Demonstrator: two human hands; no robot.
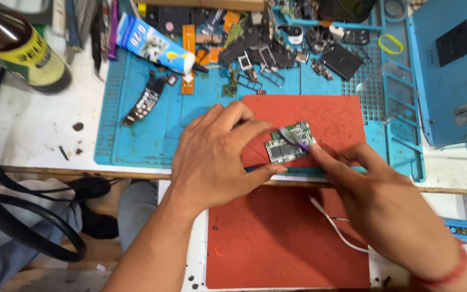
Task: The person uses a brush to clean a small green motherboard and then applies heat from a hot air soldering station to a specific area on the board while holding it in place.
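I see a small green board [290, 143] on a red mat [336, 116], pinched at its left edge by my left hand [217, 157]. My right hand [374, 189], just right of it, grips a purple brush [294, 138] touching the board's top.

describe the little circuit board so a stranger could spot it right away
Find the red pad on the blue work mat. Near its front edge lies a small green circuit board, pinned by the left hand; it alone has a purple-tipped tool on it.
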